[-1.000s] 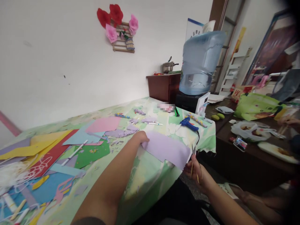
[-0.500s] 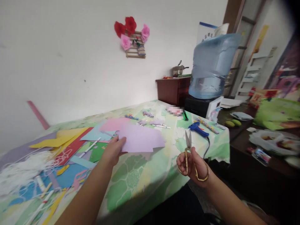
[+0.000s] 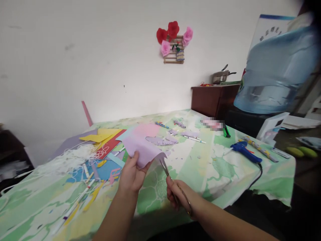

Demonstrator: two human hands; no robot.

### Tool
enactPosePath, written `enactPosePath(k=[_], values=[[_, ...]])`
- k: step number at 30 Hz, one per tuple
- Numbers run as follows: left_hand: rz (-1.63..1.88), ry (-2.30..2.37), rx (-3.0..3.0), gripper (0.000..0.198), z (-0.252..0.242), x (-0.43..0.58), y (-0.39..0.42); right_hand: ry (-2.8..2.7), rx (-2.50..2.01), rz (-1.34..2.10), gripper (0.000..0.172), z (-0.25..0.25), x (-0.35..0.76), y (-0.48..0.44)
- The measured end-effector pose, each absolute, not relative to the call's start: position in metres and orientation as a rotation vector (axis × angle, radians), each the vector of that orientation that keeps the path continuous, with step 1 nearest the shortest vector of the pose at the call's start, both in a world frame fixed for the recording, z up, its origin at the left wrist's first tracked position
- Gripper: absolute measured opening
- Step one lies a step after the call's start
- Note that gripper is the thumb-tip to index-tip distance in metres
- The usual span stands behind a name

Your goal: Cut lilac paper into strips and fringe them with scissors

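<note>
The lilac sheet (image 3: 142, 147) is held in the closed grip of the left hand (image 3: 131, 175) above the near edge of the table (image 3: 200, 167). The scissors (image 3: 165, 169), gripped by the right hand (image 3: 179, 197), have been brought from apart to the sheet's edge; cutting is judged begun.

Blue glue gun (image 3: 244, 151), water jug (image 3: 278, 72), paper flowers (image 3: 174, 36) on wall (image 3: 75, 67), tangled white string (image 3: 75, 158)

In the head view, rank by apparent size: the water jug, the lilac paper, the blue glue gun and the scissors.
1. water jug, cut off by the frame.
2. lilac paper.
3. blue glue gun and scissors: look alike; scissors are nearer and partly hidden in the right hand.
</note>
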State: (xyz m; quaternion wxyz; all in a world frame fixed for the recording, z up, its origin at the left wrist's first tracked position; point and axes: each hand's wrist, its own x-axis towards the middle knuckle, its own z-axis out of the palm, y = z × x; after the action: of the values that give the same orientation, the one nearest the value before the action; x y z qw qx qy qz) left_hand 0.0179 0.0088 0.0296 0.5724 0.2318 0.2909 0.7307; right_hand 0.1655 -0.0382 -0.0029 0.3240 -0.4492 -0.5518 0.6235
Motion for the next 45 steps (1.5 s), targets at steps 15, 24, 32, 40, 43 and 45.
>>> enactPosePath(k=[15, 24, 32, 40, 43, 45], values=[[1.675, 0.829, 0.629, 0.032, 0.016, 0.032, 0.015, -1.626, -1.018, 1.433, 0.041, -0.026, 0.165, -0.038], [1.683, 0.829, 0.655, 0.036, 0.018, 0.029, 0.013, -1.74, -1.123, 1.382, 0.045, -0.014, 0.163, -0.046], [1.738, 0.805, 0.648, 0.039, 0.024, 0.025, 0.002, -1.725, -1.065, 1.292, 0.041, -0.019, 0.162, -0.053], [1.793, 0.833, 0.68, 0.043, 0.012, 0.005, -0.001, -1.768, -0.884, 1.298, 0.042, -0.022, 0.167, -0.063], [1.712, 0.861, 0.664, 0.043, 0.007, 0.007, 0.002, -1.763, -0.924, 1.381, 0.041, -0.027, 0.168, -0.065], [1.622, 0.899, 0.642, 0.043, 0.005, 0.012, 0.005, -1.766, -0.986, 1.472, 0.041, -0.031, 0.167, -0.067]])
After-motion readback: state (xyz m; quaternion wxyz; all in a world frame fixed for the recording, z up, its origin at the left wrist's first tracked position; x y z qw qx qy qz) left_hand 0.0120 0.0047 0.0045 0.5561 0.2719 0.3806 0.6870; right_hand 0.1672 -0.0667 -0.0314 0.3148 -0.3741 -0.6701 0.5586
